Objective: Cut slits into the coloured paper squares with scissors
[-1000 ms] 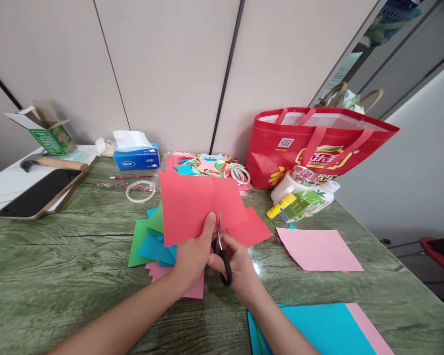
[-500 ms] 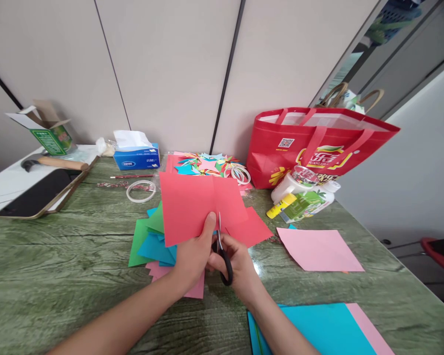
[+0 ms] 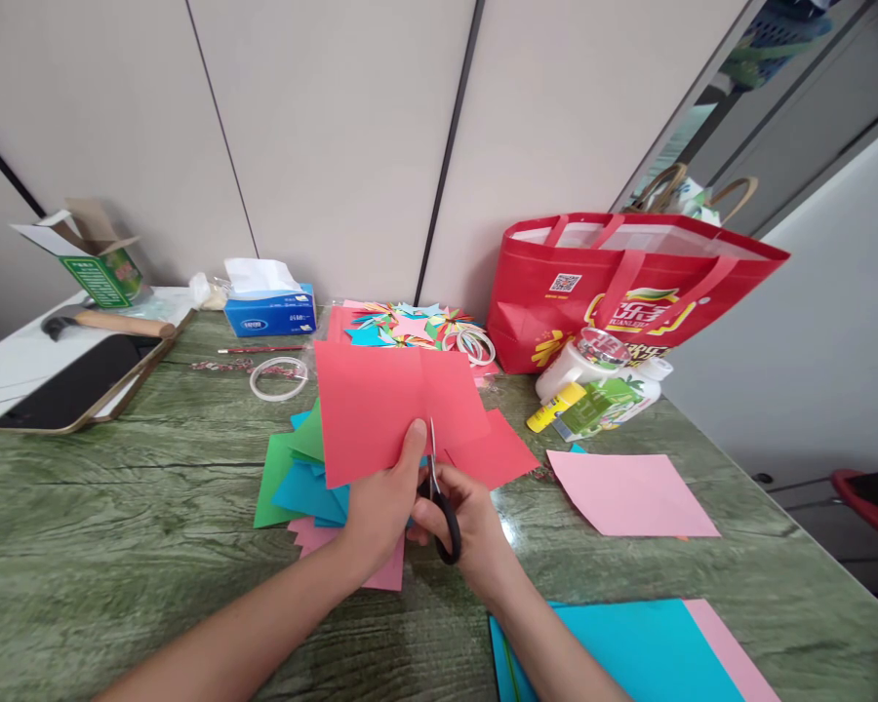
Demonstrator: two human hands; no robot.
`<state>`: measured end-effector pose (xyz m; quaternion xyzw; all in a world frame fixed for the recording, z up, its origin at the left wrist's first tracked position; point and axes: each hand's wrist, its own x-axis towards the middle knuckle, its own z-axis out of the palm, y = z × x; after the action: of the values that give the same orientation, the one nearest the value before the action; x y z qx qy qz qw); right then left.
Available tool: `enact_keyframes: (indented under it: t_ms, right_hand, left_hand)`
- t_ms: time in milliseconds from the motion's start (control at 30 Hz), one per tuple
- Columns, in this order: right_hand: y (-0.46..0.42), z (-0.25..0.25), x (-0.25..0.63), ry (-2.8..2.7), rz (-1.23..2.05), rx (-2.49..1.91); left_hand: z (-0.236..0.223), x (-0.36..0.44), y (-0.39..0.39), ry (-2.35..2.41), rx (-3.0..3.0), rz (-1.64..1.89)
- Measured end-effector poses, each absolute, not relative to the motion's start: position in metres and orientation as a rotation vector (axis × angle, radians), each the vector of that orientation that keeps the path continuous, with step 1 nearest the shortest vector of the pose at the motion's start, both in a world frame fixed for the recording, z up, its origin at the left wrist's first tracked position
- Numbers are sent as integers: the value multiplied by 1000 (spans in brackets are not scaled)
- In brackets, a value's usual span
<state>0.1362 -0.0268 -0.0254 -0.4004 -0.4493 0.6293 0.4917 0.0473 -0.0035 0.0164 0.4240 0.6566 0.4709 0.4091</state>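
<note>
A sheet of red paper is pinched in my left hand, the thumb lying flat on its face and the fingers hidden behind. My right hand grips black-handled scissors, their blades pointing away from me at a slit in the sheet's lower edge. Another red paper piece lies to the right, partly under the held sheet. Beneath and left of my hands are green paper, blue paper and pink paper pieces, some with zigzag edges.
Behind lie cut paper stars, a tape roll and a tissue box. At right stand a red bag, a glue stick and a pink sheet. Blue sheets lie near my right forearm; a hammer is left.
The scissors and both hands have hardly moved. The red sheet stays in nearly the same place.
</note>
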Motion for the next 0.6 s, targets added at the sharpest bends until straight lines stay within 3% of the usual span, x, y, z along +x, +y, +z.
enact_keyframes:
  t_ms: [600]
  right_hand:
    - [-27, -20, 136, -1071, 1517, -1031]
  left_hand:
    - [7, 48, -2, 1536, 1087, 1350]
